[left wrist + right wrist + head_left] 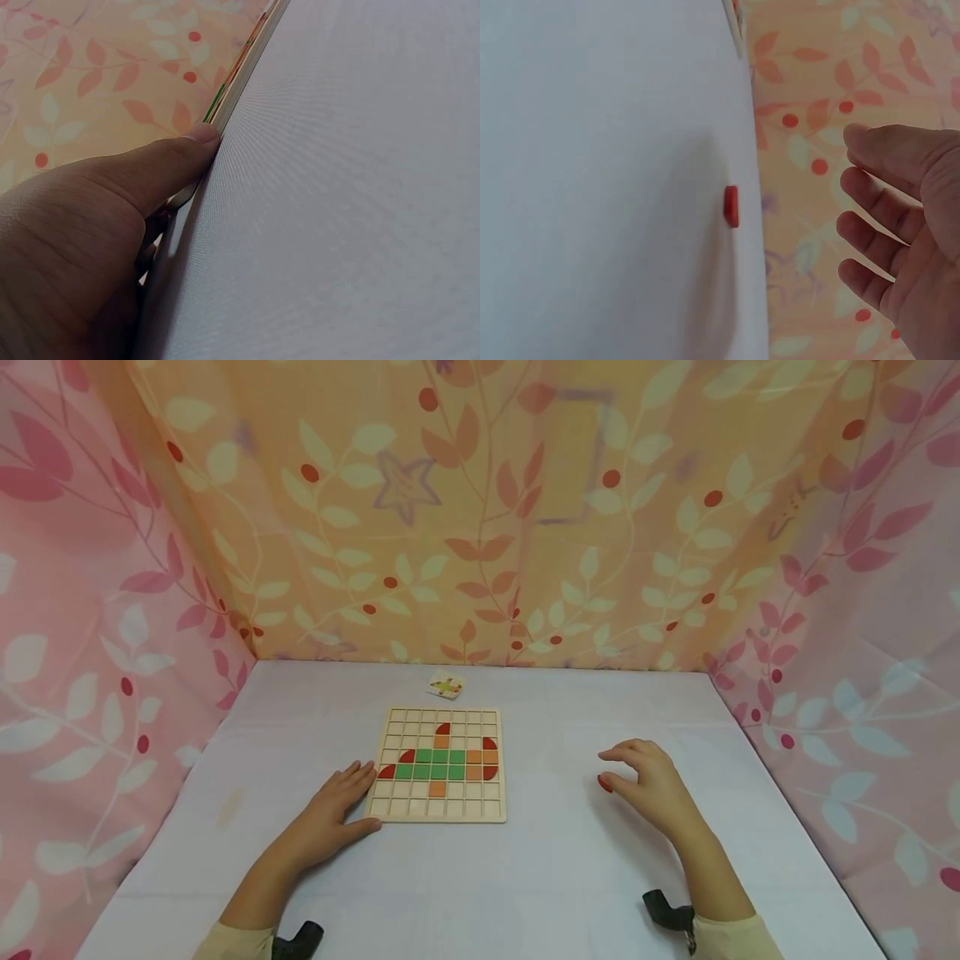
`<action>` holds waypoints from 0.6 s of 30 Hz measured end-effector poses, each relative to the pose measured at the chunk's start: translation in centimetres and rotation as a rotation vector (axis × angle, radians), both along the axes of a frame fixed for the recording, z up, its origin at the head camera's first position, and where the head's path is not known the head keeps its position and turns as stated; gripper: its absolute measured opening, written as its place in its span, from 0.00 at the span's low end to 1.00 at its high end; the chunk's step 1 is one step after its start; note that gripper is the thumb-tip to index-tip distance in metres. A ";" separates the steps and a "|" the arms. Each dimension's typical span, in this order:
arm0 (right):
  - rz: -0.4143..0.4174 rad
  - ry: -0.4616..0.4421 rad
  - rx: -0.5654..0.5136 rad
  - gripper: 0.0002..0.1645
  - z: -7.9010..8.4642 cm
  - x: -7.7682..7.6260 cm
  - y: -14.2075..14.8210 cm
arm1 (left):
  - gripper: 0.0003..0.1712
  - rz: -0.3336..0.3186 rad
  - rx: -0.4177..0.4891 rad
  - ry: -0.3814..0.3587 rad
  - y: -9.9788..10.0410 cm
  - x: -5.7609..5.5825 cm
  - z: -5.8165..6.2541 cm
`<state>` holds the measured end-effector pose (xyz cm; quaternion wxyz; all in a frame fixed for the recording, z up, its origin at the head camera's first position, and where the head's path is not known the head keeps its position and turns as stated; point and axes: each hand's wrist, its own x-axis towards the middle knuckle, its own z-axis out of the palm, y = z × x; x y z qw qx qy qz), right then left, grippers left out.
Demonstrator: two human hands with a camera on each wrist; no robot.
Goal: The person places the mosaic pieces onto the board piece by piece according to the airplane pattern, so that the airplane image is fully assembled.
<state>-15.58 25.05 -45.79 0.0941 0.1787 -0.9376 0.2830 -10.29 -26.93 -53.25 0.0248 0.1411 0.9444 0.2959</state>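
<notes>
A square wooden grid board (480,807) lies on the table, holding green squares (440,764), orange squares (437,788) and red rounded pieces (386,772). My left hand (333,810) rests at the board's left side, fingers extended, its thumb at the near left corner. The left wrist view shows that thumb (187,142) against the board's edge (244,79). To the right, my right hand (656,785) hovers with fingers parted and nothing between them. Below it a single red piece (731,207) sits on the cloth, partly covered by the thumb in the head view.
Behind the board lies a small patterned card (446,686). White cloth (555,860) covers the table. Floral curtains (480,568) stand at the back and both sides. A black wrist device (667,912) shows at each sleeve.
</notes>
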 end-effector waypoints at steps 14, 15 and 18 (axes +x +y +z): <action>-0.068 -0.087 -0.042 0.17 -2.9 -0.6 1.9 | 0.52 -0.025 0.014 0.025 0.0 0.1 0.4; -0.067 -0.085 -0.043 0.17 -3.1 -0.6 1.9 | 0.52 -0.024 0.014 0.023 0.0 0.1 0.3; -0.071 -0.083 -0.034 0.17 -3.8 -0.6 2.0 | 0.52 -0.018 0.013 0.018 0.0 0.1 0.2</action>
